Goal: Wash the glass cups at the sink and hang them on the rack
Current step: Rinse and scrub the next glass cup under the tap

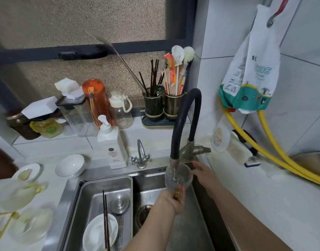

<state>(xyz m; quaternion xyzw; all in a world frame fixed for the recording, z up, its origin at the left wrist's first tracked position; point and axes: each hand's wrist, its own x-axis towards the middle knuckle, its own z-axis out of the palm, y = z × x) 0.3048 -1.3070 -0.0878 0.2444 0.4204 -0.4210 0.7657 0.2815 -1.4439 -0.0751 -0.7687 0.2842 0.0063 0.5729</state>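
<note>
The left hand (176, 198) curls its fingers round the base of the glass cup (179, 175), which lies at 12 o'clock from them, mouth up under the faucet (174, 161), taking water. At 3 o'clock the right hand (203, 171) touches its rim, fingers loosely spread. A white bowl (99, 230) with chopsticks (105, 221) sits in the drain tray (94, 187).

A clear glass cup (179, 176) sits mouth-up under the spout, over the sink (190, 220), water running into it; blurred clear cups (19, 194) rest by a yellow rack (1, 225) at left.
</note>
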